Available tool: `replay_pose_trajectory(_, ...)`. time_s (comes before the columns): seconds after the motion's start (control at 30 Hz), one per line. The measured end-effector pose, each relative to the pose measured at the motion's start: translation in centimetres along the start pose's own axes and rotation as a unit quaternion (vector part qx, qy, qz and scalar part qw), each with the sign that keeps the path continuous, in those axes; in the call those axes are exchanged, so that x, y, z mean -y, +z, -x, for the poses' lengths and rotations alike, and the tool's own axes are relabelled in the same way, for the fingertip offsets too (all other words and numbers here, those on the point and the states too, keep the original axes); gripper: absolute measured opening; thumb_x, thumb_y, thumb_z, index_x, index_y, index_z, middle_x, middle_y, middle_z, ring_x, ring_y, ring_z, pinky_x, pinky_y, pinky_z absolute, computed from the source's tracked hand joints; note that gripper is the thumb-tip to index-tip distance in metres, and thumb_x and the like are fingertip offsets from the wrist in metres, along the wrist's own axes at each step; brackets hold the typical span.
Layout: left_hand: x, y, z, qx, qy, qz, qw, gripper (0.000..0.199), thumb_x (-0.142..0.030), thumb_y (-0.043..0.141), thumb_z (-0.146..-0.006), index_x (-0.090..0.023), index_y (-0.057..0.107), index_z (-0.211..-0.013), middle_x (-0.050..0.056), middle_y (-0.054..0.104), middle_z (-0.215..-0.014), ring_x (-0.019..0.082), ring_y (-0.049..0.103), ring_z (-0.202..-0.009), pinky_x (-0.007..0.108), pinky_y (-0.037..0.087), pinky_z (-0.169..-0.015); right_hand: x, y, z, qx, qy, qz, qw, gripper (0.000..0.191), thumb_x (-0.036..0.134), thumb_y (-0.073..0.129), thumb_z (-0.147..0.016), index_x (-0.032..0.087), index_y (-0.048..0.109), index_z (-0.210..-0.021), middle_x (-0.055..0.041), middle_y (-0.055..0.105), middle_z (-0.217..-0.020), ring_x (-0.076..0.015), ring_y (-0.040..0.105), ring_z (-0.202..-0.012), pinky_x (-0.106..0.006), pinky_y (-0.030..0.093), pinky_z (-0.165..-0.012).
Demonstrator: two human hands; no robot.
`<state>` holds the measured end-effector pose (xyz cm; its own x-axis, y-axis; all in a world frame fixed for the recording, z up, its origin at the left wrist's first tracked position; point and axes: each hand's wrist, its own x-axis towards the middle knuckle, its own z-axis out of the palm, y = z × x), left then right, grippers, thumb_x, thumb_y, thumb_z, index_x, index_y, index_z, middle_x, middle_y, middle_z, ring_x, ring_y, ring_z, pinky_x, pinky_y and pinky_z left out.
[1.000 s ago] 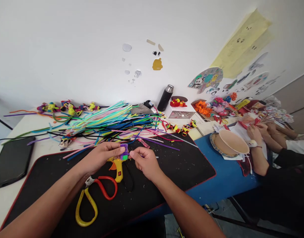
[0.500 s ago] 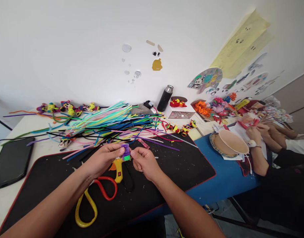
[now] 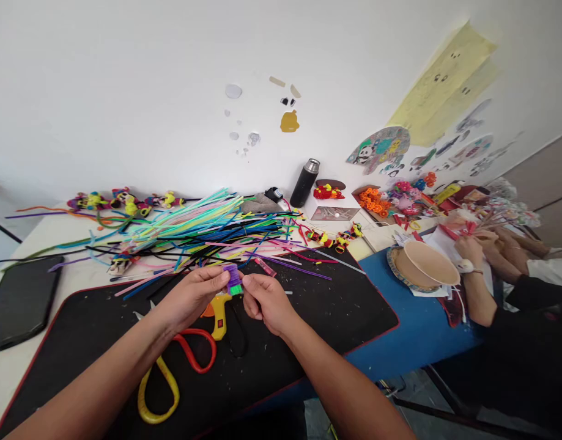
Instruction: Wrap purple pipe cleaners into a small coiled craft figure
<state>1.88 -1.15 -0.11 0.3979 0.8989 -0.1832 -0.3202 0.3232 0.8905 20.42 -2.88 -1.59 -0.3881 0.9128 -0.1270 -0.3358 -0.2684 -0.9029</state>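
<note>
A small piece of purple and green coiled pipe cleaner [image 3: 233,281] is held up between both hands over the black mat. My left hand [image 3: 195,293] pinches its left edge between thumb and fingers. My right hand [image 3: 269,302] is closed at its right edge, thumb against the fingers, which curl under. Below the hands a yellow hot glue gun [image 3: 219,318] lies on the mat, partly hidden. Scissors [image 3: 159,391] with one yellow and one red handle loop lie beneath my left forearm, their blades partly covered.
A heap of coloured pipe cleaners [image 3: 207,226] spreads behind the mat [image 3: 308,342]. A black tablet [image 3: 24,299] lies left; a black flask [image 3: 304,183] stands by the wall. To the right are a beige bowl [image 3: 430,263] and another person's hands [image 3: 473,250].
The purple and green piece has tilted slightly between my fingers. Both hands stay in nearly the same place and keep their hold.
</note>
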Motion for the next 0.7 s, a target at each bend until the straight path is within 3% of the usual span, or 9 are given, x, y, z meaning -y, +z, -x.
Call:
replay_pose_trajectory(0.2, 0.5, -0.2, -0.3, -0.005, 0.009, -0.023, 1.000, 0.040, -0.055, 0.090, -0.075, -0.017, 0.087, -0.088, 0.009, 0.080, -0.081, 0.024, 0.067, -0.077, 0.035, 0.049, -0.081, -0.3, -0.3, -0.1, 0.012, 0.004, -0.016, 1.000, 0.053, 0.059, 0.072, -0.093, 0.020, 0.053, -0.064, 0.0087, 0.044, -0.042, -0.0056, 0.031, -0.033, -0.024, 0.019, -0.039)
replay_pose_trajectory(0.47, 1.1, -0.4, -0.6, -0.012, -0.004, -0.060, 0.998, 0.047, -0.063, 0.087, -0.074, -0.019, 0.085, -0.088, 0.009, 0.078, -0.081, 0.029, 0.067, -0.089, 0.040, 0.049, -0.089, -0.9, -0.3, -0.1, -0.015, 0.004, -0.030, 0.999, 0.043, 0.054, 0.081, -0.086, 0.019, 0.059, -0.074, 0.0126, 0.039, -0.040, -0.0049, 0.027, -0.032, -0.023, 0.016, -0.037)
replay_pose_trajectory(0.57, 1.1, -0.4, -0.7, -0.025, 0.008, -0.110, 0.994, 0.049, -0.067, 0.081, -0.077, -0.018, 0.079, -0.080, 0.006, 0.071, -0.072, 0.024, 0.063, -0.078, 0.036, 0.049, -0.078, -0.9, -0.3, -0.2, -0.032, -0.004, -0.026, 0.999, 0.046, 0.054, 0.083, -0.085, 0.020, 0.056, -0.070, 0.0127, 0.038, -0.040, -0.0045, 0.026, -0.032, -0.022, 0.015, -0.037)
replay_pose_trajectory(0.7, 0.6, 0.0, -0.5, -0.055, 0.029, -0.224, 0.972, 0.056, -0.071, 0.074, -0.081, -0.019, 0.063, -0.063, -0.002, 0.053, -0.059, 0.015, 0.044, -0.059, 0.028, 0.036, -0.058, -0.8, -0.2, -0.2, -0.053, -0.012, -0.010, 0.998, 0.047, 0.058, 0.082, -0.083, 0.020, 0.056, -0.069, 0.0128, 0.037, -0.038, -0.0048, 0.026, -0.032, -0.023, 0.015, -0.037)
